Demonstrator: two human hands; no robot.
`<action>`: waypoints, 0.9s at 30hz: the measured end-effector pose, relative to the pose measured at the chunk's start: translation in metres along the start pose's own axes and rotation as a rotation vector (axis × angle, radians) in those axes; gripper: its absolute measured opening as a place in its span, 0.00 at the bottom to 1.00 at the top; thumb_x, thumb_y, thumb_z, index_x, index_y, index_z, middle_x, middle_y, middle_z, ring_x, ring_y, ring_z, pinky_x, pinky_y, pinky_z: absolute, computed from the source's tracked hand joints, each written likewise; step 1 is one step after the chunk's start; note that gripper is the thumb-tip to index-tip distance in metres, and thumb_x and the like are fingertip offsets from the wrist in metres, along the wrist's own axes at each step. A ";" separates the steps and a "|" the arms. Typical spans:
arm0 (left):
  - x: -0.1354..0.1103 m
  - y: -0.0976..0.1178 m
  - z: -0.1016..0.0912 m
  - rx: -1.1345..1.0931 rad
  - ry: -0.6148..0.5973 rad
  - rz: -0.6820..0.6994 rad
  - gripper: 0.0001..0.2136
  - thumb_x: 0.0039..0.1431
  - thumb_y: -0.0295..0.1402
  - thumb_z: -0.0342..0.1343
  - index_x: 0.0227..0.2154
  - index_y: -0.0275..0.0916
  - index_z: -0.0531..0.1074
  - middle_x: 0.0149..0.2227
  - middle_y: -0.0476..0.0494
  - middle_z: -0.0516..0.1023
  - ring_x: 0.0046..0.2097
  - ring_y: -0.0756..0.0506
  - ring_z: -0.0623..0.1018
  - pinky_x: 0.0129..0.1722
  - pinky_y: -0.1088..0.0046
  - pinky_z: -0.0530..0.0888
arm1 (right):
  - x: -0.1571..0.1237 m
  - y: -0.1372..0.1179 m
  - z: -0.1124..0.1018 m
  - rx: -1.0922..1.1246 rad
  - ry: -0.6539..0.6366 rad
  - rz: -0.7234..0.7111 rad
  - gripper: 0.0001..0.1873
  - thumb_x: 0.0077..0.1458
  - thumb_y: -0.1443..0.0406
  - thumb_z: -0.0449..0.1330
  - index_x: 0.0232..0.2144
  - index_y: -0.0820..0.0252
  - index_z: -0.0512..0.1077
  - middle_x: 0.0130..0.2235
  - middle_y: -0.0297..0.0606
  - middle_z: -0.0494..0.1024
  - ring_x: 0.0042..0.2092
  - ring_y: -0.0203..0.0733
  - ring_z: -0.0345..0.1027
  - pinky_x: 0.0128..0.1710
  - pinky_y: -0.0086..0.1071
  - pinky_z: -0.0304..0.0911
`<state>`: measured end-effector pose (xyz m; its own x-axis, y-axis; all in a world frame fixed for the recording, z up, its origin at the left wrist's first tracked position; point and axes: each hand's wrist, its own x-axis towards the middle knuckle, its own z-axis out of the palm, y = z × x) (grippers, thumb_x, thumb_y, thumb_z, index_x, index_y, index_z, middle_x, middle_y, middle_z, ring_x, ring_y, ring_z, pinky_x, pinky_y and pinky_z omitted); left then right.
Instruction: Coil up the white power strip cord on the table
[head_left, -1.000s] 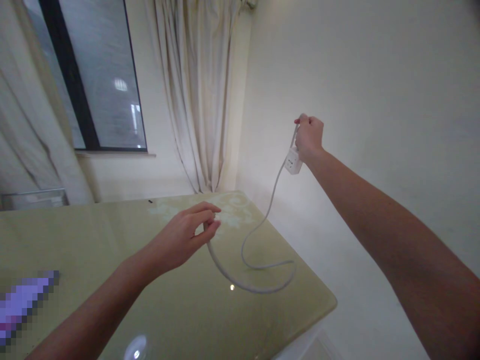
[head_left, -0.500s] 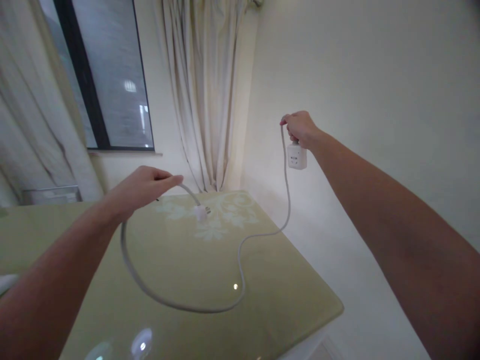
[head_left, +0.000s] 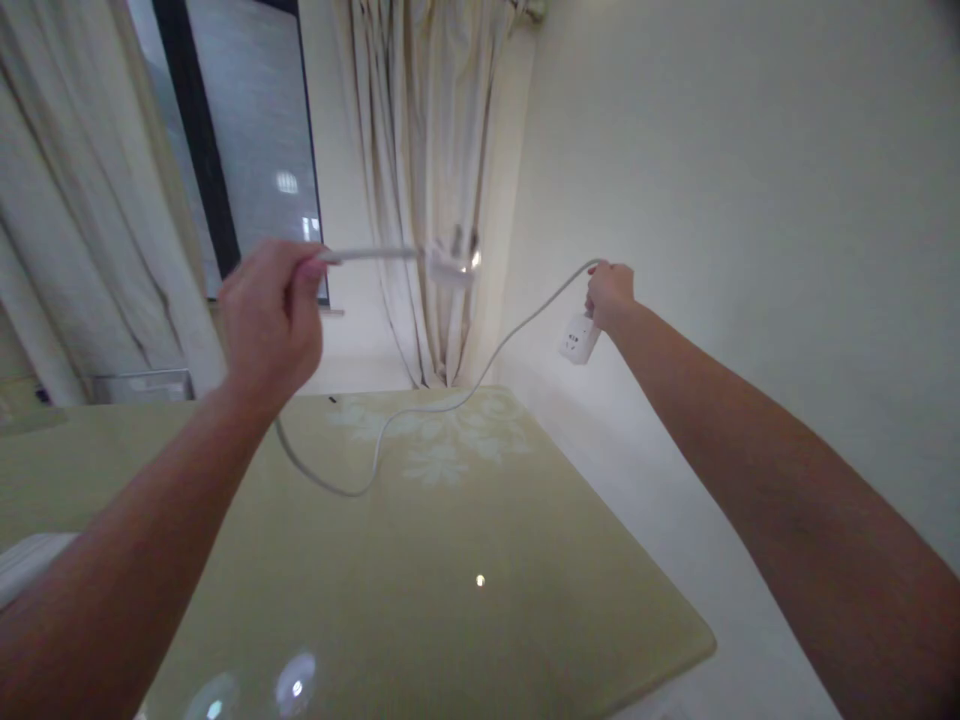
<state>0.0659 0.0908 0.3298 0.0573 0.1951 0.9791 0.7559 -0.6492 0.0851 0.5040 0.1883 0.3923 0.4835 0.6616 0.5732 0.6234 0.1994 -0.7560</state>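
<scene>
My right hand (head_left: 611, 293) is closed on a white cable (head_left: 457, 400) just above a small white socket cube (head_left: 578, 338), which hangs under it near the white wall. My left hand (head_left: 270, 315) is raised and closed on the same cable close to its other end. That end carries a white plug (head_left: 452, 262), blurred, sticking out to the right of my fingers in front of the curtain. Between my hands the cable sags in a loop over the glossy yellow-green table (head_left: 465, 600).
A cream curtain (head_left: 431, 180) hangs in the corner, another at the far left. A dark-framed window (head_left: 247, 150) lies between them. The table's right edge runs along a narrow gap by the wall. Something white shows at the lower left edge (head_left: 26, 560).
My left hand has risen from table height to window height, lifting the plug end. The cable loop has come up off the table's right part. My right hand dropped slightly.
</scene>
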 end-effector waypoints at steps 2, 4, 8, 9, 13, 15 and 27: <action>-0.022 0.014 0.016 -0.100 -0.172 0.020 0.20 0.75 0.44 0.44 0.48 0.37 0.77 0.44 0.44 0.81 0.48 0.44 0.79 0.47 0.62 0.69 | -0.028 0.020 0.004 -0.036 -0.107 0.217 0.12 0.68 0.60 0.51 0.34 0.60 0.68 0.20 0.24 0.55 0.19 0.32 0.45 0.20 0.29 0.46; -0.053 0.029 0.032 -0.205 -0.279 0.007 0.18 0.74 0.42 0.46 0.44 0.37 0.78 0.42 0.42 0.82 0.44 0.44 0.80 0.45 0.67 0.71 | -0.055 0.042 0.006 -0.071 -0.221 0.316 0.10 0.64 0.63 0.59 0.30 0.61 0.69 0.18 0.24 0.55 0.18 0.31 0.45 0.19 0.29 0.44; -0.128 0.057 0.047 -0.363 -0.491 -0.135 0.15 0.72 0.42 0.48 0.43 0.41 0.78 0.36 0.42 0.84 0.34 0.44 0.79 0.36 0.71 0.70 | -0.096 0.083 -0.004 -0.148 -0.387 0.405 0.10 0.62 0.65 0.60 0.28 0.63 0.70 0.15 0.22 0.53 0.17 0.29 0.41 0.18 0.28 0.39; -0.146 0.063 0.047 -0.411 -0.529 -0.148 0.14 0.71 0.42 0.50 0.42 0.42 0.78 0.35 0.42 0.84 0.32 0.44 0.79 0.34 0.71 0.68 | -0.103 0.091 -0.008 -0.167 -0.420 0.411 0.10 0.63 0.66 0.59 0.28 0.63 0.71 0.15 0.22 0.52 0.17 0.29 0.40 0.18 0.27 0.38; -0.201 0.082 0.048 -0.569 -0.693 -0.057 0.09 0.68 0.39 0.57 0.35 0.44 0.79 0.26 0.45 0.79 0.24 0.47 0.72 0.27 0.72 0.60 | -0.134 0.110 -0.022 -0.239 -0.623 0.436 0.11 0.63 0.67 0.57 0.29 0.65 0.74 0.15 0.23 0.53 0.17 0.28 0.40 0.18 0.27 0.34; -0.218 0.086 0.050 -0.595 -0.752 0.024 0.09 0.67 0.38 0.58 0.32 0.45 0.79 0.24 0.46 0.76 0.23 0.48 0.69 0.26 0.72 0.57 | -0.154 0.113 -0.026 -0.254 -0.744 0.453 0.10 0.62 0.68 0.58 0.30 0.65 0.77 0.16 0.24 0.56 0.17 0.27 0.41 0.17 0.26 0.35; -0.256 0.085 0.068 -0.309 -0.754 0.390 0.12 0.74 0.37 0.49 0.34 0.41 0.70 0.25 0.50 0.76 0.25 0.47 0.73 0.27 0.71 0.57 | -0.284 0.094 -0.005 -0.099 -1.156 0.206 0.19 0.67 0.56 0.55 0.46 0.62 0.79 0.24 0.27 0.62 0.22 0.30 0.51 0.21 0.25 0.47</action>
<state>0.1592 0.0356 0.0737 0.7673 0.2794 0.5773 0.3906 -0.9175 -0.0752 0.4281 0.0153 0.1601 -0.2319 0.9470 -0.2222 0.6682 -0.0110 -0.7439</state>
